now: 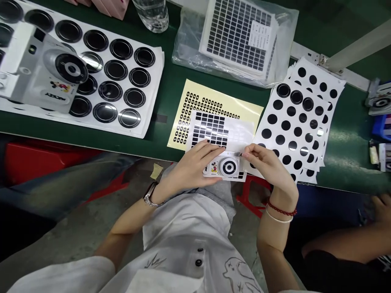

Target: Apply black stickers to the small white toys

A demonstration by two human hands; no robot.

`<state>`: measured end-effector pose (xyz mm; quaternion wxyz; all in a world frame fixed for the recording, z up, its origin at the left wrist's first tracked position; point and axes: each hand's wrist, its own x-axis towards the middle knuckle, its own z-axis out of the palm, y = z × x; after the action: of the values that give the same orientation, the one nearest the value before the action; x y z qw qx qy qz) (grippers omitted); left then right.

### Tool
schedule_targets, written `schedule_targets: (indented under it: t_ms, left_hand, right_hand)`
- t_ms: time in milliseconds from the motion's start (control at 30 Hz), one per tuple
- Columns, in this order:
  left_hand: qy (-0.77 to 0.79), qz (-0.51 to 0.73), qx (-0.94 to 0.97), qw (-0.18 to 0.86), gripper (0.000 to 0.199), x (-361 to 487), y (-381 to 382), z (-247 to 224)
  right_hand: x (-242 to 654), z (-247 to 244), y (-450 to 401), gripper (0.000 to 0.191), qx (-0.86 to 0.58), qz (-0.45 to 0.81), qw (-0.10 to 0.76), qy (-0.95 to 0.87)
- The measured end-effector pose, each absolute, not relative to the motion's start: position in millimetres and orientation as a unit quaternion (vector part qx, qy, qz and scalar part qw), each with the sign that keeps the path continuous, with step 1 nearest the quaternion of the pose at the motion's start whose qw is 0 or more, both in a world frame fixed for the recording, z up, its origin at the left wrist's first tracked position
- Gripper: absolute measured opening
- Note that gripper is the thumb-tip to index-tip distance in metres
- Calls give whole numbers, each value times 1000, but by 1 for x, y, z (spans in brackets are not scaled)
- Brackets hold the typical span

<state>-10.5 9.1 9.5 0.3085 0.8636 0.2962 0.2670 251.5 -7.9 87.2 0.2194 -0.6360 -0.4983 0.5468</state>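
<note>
My left hand (pixel 200 162) is wrapped round the left part of a white toy camera (pixel 222 167) with a round black lens and a cartoon mouse print. At the camera's upper right corner, my right hand (pixel 259 158) pinches a tiny dark piece between thumb and forefinger; it looks like a small black sticker. Under the camera lies a white sheet of black rectangular stickers (pixel 210 128), which partly covers a yellow sheet of small black stickers (pixel 214 95). Just right of my right hand are white sheets with black round stickers (pixel 285 136).
Sheets of large black discs (pixel 122 87) lie at the left, with another white camera (pixel 58 77) on them. A clear cup (pixel 154 16) and a plastic bag of sticker sheets (pixel 238 36) stand behind. Another person's arm (pixel 351 244) shows at the lower right.
</note>
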Motion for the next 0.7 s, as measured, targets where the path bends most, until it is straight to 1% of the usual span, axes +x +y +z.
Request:
schedule_targets:
  t_ms: [300, 533, 700]
  left_hand:
    - [289, 256, 872, 300, 73, -10, 10, 14]
    - [285, 262, 878, 281, 71, -10, 11, 16]
    - [279, 267, 878, 284, 71, -9, 12, 15]
  right_hand:
    - [248, 78, -1, 39, -632, 565, 167, -503]
    - [246, 75, -2, 37, -634, 549, 191, -510]
    - [245, 71, -3, 34, -652, 513, 195, -522]
